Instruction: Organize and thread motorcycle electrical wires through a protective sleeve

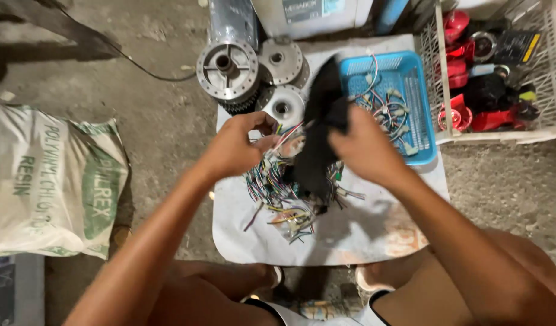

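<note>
left hand (232,148): yours, fingers curled shut around a thin bunch of coloured wires (272,181), pinching them just above the heap.
right hand (365,148): yours, grip clamped on a black cloth-like piece (317,151) that hangs down over the wires; fingertips hidden in it.
coloured wires: loose tangle with small white connectors, lying mid-sheet between your two hands, partly under the black piece.
black piece: held up, its top end reaches the blue basket's left rim, its lower end touches the wire heap.
white sheet (362,235): spread on the concrete floor (163,121), carries wires, basket and metal parts.
blue basket (422,102): plastic, on the sheet's far right, more wires with connectors inside, just beyond your right hand.
metal hubs (229,69): three round silver wheel-like parts, touching each other at the sheet's far left edge.
white crate (555,72): slatted, right of the basket, holds red and black parts.
sack (48,181): white with green print, on the floor well left of the sheet.
cable (139,66): thin, black, runs across the floor toward the hubs.
knees: yours, at the near edge of the sheet.
</note>
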